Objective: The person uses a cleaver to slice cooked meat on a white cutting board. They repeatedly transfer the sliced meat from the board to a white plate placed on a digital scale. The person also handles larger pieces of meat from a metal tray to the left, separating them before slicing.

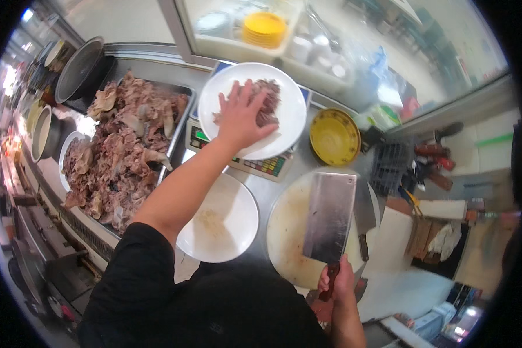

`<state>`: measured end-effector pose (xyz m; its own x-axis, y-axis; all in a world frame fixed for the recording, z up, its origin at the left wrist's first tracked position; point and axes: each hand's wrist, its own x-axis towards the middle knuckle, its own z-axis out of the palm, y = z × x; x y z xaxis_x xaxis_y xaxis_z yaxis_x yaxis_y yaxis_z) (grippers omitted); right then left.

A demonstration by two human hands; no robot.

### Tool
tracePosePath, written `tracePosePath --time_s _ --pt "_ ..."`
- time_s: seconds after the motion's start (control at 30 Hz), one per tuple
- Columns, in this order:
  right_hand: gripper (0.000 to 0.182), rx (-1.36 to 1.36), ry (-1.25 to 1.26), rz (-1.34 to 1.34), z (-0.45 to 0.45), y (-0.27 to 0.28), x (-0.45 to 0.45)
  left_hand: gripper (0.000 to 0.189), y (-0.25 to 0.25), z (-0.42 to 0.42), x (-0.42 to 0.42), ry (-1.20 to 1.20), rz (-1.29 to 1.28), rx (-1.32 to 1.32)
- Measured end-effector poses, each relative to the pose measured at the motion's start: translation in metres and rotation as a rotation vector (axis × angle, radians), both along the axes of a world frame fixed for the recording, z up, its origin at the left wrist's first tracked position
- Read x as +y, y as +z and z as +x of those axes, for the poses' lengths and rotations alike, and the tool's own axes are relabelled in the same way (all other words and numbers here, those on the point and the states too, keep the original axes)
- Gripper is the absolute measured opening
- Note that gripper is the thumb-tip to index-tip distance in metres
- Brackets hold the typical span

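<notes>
My left hand (242, 118) lies with spread fingers over a pile of shredded cooked meat (270, 101), touching it. The meat sits on a white plate (290, 124), which rests on a digital scale (267, 168) with a keypad. In my right hand (342, 278) is the wooden handle of a broad cleaver (329, 213). Its blade is over a round pale cutting board (285, 230). A second knife (365, 209) with a dark handle lies along the board's right side. Below my left forearm, another white plate (239, 213) holds a few small pale scraps.
A metal tray (183, 91) on the left is heaped with cooked meat and bones (126, 152). Right of the scale stands a yellow bowl (335, 137). Several knives (435, 156) sit by a dark plastic rack (391, 163). Behind the window frame are stacked yellow plates (264, 30).
</notes>
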<state>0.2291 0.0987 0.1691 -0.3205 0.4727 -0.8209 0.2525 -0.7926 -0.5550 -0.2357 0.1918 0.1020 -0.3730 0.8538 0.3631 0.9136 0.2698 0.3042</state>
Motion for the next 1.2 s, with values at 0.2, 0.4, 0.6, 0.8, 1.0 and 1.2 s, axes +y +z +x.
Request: tracePosePath --time_s 0.2,0.4,0.6,0.8,1.0,1.2 --pt "0.08 -0.165 -0.279 0.222 0.103 -0.025 -0.041 0.079 0.0 0.118 -0.034 -0.351 0.176 -0.246" --pt "0.086 -0.124 -0.465 -0.131 0.186 -0.082 -0.095 0.082 -0.078 0.274 -0.06 -0.766 -0.137 -0.456" --pt "0.086 0.002 -0.482 -0.175 0.179 -0.129 -0.091 0.085 -0.1 0.352 -0.016 -0.904 -0.257 -0.392" --pt "0.087 0.099 -0.317 -0.208 0.152 -0.139 -0.072 0.07 -0.107 0.347 -0.061 -0.837 -0.271 -0.347" --pt "0.087 0.138 -0.101 -0.33 0.108 -0.141 -0.081 0.06 -0.095 0.337 -0.117 -0.318 -0.043 -0.49" --pt "0.081 0.176 0.071 -0.193 0.019 -0.089 -0.03 0.05 -0.07 0.278 -0.084 -0.127 0.241 -0.632"
